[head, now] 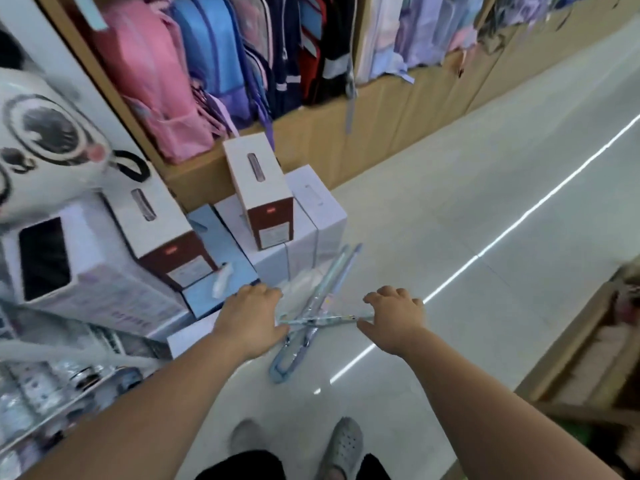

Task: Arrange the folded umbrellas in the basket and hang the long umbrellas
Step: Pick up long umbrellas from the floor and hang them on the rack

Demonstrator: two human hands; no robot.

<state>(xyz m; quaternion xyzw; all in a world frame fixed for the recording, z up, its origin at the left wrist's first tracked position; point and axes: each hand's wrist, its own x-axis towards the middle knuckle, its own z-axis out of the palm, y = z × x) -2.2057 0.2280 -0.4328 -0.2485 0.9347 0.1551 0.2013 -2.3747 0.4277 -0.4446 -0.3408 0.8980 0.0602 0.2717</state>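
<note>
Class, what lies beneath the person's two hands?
A thin pale-blue long umbrella spans from the left hand to the right hand, crossing two other long umbrellas with blue hooked handles. The backs of both hands cover any grip, so that cannot be seen.

Both bare arms reach forward and down. Left hand [251, 320] and right hand [394, 318] face palm-down, fingers loosely curled.

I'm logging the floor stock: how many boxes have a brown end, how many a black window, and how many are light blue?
Boxes with a brown end: 2
Box with a black window: 1
Light-blue box: 1
Total: 4
</note>
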